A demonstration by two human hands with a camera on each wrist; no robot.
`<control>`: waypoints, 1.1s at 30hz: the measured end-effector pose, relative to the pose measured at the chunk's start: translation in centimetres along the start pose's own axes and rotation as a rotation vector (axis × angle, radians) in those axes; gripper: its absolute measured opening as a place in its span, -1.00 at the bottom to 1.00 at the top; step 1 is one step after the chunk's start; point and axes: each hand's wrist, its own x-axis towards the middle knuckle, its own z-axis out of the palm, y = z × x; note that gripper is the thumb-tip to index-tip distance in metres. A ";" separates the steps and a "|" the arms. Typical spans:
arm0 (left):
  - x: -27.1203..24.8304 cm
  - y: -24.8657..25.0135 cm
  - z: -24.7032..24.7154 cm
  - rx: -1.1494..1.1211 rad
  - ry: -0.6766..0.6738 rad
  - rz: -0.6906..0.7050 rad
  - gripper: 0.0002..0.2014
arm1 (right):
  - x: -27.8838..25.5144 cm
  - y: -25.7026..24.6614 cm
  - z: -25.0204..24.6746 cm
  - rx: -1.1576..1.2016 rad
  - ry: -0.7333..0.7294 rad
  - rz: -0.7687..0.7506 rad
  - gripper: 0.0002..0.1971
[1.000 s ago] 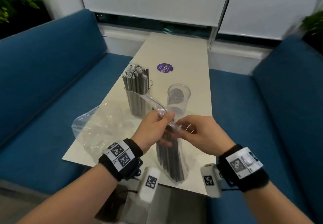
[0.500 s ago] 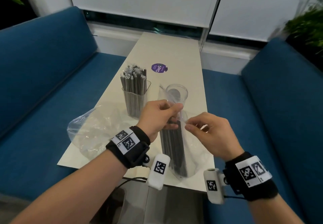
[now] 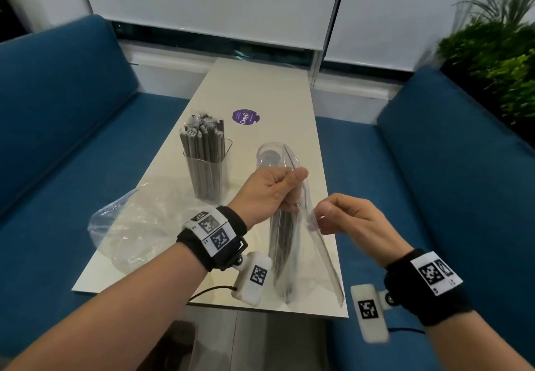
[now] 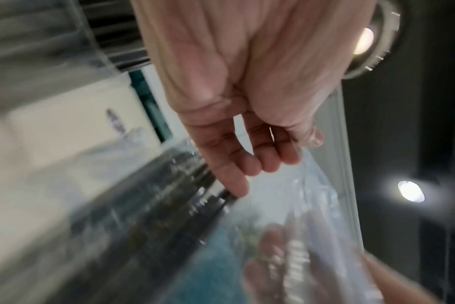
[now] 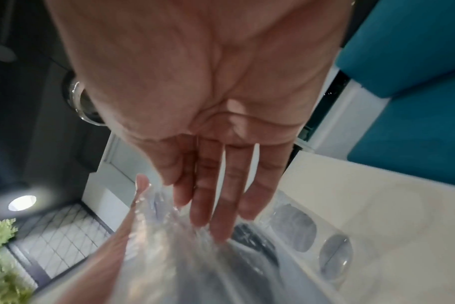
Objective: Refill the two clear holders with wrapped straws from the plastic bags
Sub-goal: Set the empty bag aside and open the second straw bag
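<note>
My left hand (image 3: 291,188) grips the top of a clear plastic bag (image 3: 301,266) that holds a bundle of dark wrapped straws (image 3: 282,243). My right hand (image 3: 320,217) pinches the bag's other film edge between thumb and forefinger, so the mouth is spread. The bag's bottom rests near the table's front edge. Just behind the left hand stands an empty clear round holder (image 3: 270,155). A second clear holder (image 3: 207,179), packed with wrapped straws, stands to its left. In the left wrist view the fingers (image 4: 247,164) curl over the blurred straws (image 4: 156,205). In the right wrist view the fingers (image 5: 216,201) lie on the film.
An empty crumpled plastic bag (image 3: 130,226) lies on the cream table (image 3: 260,87) at the left front. A purple round sticker (image 3: 245,116) is on the tabletop behind the holders. Blue sofas (image 3: 58,104) flank the table, and green plants (image 3: 498,61) stand at the right.
My hands have drawn apart, the right one toward me and to the right, spreading the bag's mouth. The left hand has kept its grip on the bag's top.
</note>
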 end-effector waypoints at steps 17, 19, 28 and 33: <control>0.3 1.7 -1.0 0.557 -0.162 0.149 -0.63 | 2.6 0.6 0.5 -0.237 0.185 -0.120 -0.74; 0.1 1.7 -2.1 0.456 -0.138 0.094 -0.64 | 2.9 1.3 -0.4 -0.227 0.380 -0.042 -0.75; -1.2 1.3 -0.9 0.191 -0.076 -0.152 -0.59 | 2.4 -1.4 2.6 0.068 0.202 -0.057 -0.92; -1.4 1.1 -0.5 0.067 -0.015 -0.104 -0.90 | 1.1 -0.8 1.9 -0.092 0.113 0.005 -0.82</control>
